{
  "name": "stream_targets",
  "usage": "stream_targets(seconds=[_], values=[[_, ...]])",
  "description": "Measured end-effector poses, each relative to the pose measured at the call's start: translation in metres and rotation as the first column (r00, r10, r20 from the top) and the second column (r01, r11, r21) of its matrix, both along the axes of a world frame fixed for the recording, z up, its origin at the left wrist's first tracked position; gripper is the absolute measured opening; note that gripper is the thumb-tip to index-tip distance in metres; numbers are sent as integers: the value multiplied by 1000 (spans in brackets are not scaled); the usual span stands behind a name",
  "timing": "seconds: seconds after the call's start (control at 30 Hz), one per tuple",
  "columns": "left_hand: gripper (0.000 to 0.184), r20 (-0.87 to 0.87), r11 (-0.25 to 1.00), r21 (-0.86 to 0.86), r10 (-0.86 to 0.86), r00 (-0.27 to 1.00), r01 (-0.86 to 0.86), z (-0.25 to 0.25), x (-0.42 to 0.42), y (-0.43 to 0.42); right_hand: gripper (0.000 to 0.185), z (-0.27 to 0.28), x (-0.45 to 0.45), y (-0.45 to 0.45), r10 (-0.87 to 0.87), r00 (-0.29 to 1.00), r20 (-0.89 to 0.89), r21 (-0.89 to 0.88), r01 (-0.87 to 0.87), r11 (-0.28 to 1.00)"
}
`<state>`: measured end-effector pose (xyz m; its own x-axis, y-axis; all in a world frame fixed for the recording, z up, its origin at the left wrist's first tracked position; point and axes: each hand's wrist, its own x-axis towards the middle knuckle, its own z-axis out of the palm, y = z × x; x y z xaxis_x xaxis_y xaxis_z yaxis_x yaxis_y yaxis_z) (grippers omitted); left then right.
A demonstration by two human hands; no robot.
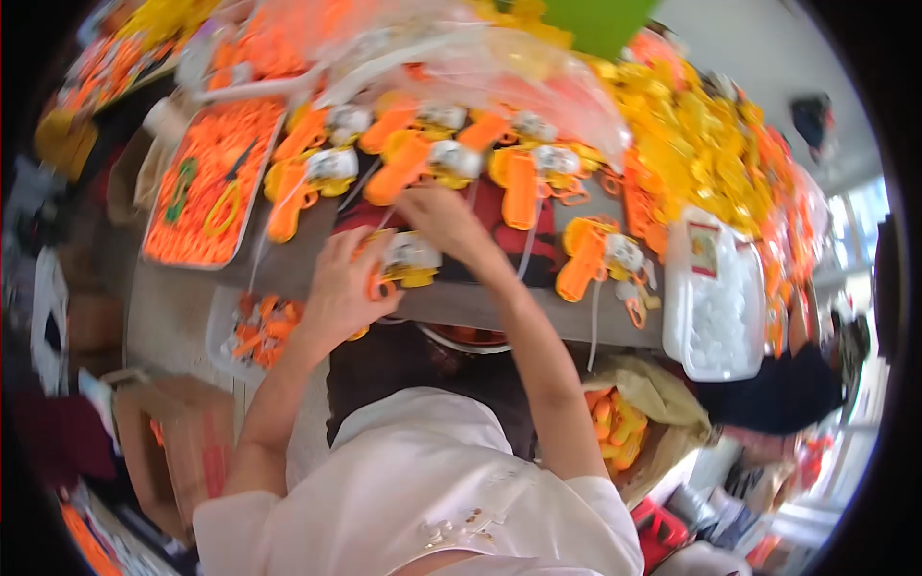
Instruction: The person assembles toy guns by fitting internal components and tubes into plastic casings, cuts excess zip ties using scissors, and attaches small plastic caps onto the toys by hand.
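Note:
My left hand (348, 283) is closed around an orange and yellow toy gun (415, 257) with a whitish rounded middle part, held at the table's front edge. My right hand (444, 223) is just above it, its fingers bent together beside the orange grip of another toy gun (400, 168) lying on the table. Whatever is in those right fingers is hidden. More toy guns of the same kind lie around, among them one (521, 187) to the right and one (584, 261) nearer the front edge. Thin white strips trail from several.
On the left stands a tray (154, 248) of small orange parts with scissors on top. A white tub (677, 331) of clear pieces stands right, before heaped yellow parts (687, 125). Below the table are a bin (219, 331), a sack (663, 403) and a cardboard box (182, 442).

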<state>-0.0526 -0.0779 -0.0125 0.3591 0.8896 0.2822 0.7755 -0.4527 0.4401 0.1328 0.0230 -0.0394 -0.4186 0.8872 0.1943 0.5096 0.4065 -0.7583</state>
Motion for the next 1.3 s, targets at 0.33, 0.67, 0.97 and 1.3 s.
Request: stream_targets(seconds=[0.33, 0.67, 0.97, 1.3], values=[[83, -253, 989, 148, 40, 967, -2, -6, -41, 46, 33, 35, 33, -61, -261, 951, -165, 317, 301, 899], [54, 133, 901, 172, -422, 897, 398, 12, 112, 43, 72, -4, 146, -154, -773, 566, 286, 383, 672, 634], [50, -223, 850, 276, -398, 890, 449, -23, 184, 116, 63, -8, 176, -107, -768, 620, 164, 372, 682, 630], [53, -57, 825, 310, -480, 875, 472, -24, 138, 98, 26, 37, 190, -33, -692, 704, 161, 409, 591, 696]])
